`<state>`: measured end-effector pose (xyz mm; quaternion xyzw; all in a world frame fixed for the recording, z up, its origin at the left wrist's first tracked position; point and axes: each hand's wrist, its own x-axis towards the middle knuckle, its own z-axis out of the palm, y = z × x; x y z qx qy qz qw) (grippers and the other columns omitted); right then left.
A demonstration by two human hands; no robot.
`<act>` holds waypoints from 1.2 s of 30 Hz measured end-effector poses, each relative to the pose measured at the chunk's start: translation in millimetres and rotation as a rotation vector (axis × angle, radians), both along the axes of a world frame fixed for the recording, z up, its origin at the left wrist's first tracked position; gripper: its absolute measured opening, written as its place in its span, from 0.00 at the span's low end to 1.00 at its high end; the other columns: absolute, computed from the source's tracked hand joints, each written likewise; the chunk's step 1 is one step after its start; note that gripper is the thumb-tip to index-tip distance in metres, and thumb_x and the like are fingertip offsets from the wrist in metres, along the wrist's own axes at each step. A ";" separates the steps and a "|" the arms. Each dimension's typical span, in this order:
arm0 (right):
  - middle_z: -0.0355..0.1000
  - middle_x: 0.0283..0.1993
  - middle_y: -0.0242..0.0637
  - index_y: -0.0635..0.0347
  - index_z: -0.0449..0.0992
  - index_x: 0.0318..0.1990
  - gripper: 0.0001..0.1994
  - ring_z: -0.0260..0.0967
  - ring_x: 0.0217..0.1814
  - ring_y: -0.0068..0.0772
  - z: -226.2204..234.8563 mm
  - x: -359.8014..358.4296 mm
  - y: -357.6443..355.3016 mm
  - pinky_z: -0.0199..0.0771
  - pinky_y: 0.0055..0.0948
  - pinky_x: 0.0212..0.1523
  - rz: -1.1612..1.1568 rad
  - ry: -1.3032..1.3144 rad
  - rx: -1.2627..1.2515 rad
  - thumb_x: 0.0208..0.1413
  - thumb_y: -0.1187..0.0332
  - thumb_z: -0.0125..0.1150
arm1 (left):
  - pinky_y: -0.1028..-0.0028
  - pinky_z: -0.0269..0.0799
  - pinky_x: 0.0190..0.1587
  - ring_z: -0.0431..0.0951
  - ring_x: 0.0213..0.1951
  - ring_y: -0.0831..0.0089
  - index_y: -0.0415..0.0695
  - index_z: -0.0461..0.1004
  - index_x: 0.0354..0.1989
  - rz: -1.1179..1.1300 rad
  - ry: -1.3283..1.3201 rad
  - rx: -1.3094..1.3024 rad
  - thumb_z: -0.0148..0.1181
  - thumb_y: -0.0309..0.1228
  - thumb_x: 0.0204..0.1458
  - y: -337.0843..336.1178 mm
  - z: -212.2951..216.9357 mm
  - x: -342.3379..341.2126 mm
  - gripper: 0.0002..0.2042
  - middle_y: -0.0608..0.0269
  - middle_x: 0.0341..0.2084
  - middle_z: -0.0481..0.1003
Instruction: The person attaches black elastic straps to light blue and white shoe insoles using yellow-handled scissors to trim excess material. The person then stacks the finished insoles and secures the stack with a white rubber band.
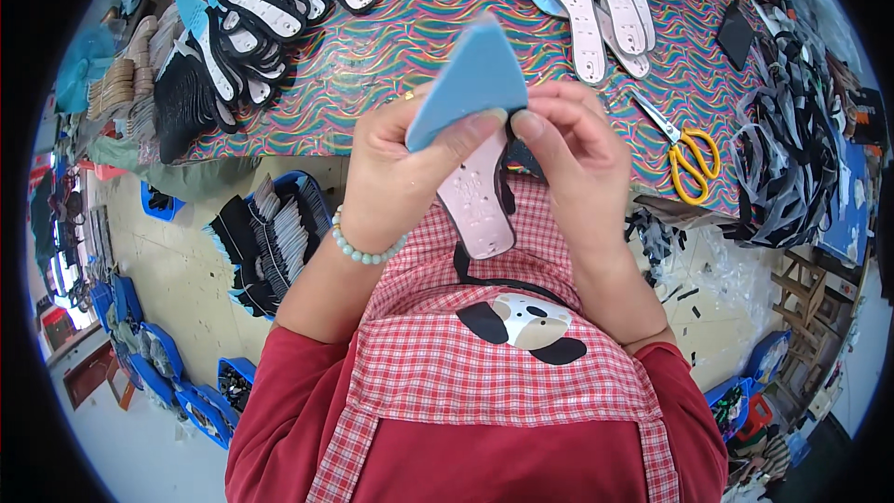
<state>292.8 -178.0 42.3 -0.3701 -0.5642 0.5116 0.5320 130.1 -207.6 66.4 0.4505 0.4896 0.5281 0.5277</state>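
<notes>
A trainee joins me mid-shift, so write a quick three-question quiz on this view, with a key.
1. Fill in: The left hand grips a pink sole-shaped piece whose pointed end is ____.
2. True or false: A beaded bracelet circles the left wrist.
3. What lies on the patterned cloth, to the right of the right hand? A) a hammer B) yellow-handled scissors C) pliers

Key: 1. light blue; 2. true; 3. B
</notes>
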 end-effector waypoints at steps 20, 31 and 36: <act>0.69 0.36 0.34 0.62 0.80 0.37 0.07 0.67 0.40 0.26 1.3 1.6 -28.9 0.67 0.22 0.41 0.129 -0.014 0.093 0.50 0.74 0.65 | 0.65 0.75 0.41 0.77 0.34 0.63 0.27 0.66 0.53 -0.086 -0.230 0.312 0.47 0.33 0.61 5.9 26.6 2.7 0.20 0.47 0.35 0.76; 0.69 0.26 0.32 0.65 0.69 0.31 0.06 0.64 0.27 0.18 8.1 -6.9 -11.5 0.65 0.23 0.27 0.142 -0.192 -0.118 0.55 0.73 0.59 | 0.79 0.73 0.37 0.76 0.35 0.77 0.33 0.70 0.48 -0.109 -0.278 -0.041 0.62 0.31 0.51 40.5 35.8 2.6 0.19 0.59 0.35 0.77; 0.71 0.33 0.41 0.65 0.70 0.34 0.06 0.69 0.28 0.36 -5.5 -6.9 14.6 0.68 0.29 0.29 -0.076 -0.550 0.311 0.50 0.74 0.62 | 0.75 0.73 0.42 0.77 0.36 0.74 0.37 0.57 0.57 0.103 -0.102 0.285 0.65 0.27 0.47 34.3 -23.8 30.5 0.30 0.59 0.38 0.74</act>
